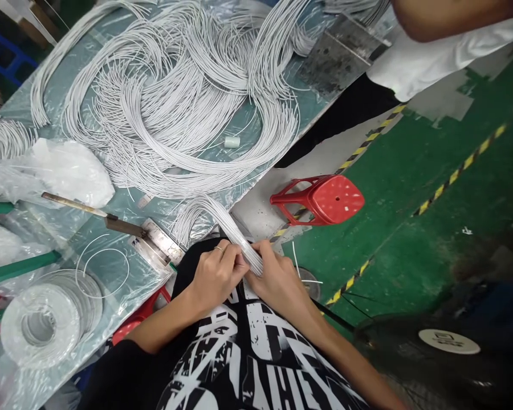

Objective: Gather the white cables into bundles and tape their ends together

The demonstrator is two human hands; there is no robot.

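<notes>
A bundle of white wires [222, 219] is held at the near edge of the table [111, 239], just above the lap. Its near end is gripped between both hands, and its far part is curved back onto the tabletop. The left hand [216, 274], on which a ring is worn, is closed around the bundle from the left. The right hand [277, 283] is closed on the wire ends from the right, with its fingers curled tight. The two hands are touching.

Just left of the bundle a metal ruler [162, 242] is laid, joined to what seems to be a cutting blade [89, 209]. Farther off, a large heap of loose wires [175, 102] is spread across the table. A wire coil [40, 326] is seen at the near left. To the right, on the green floor [431, 171], a red stool [325, 199] is placed. At the far right another person's white sleeve [436, 60] is visible.
</notes>
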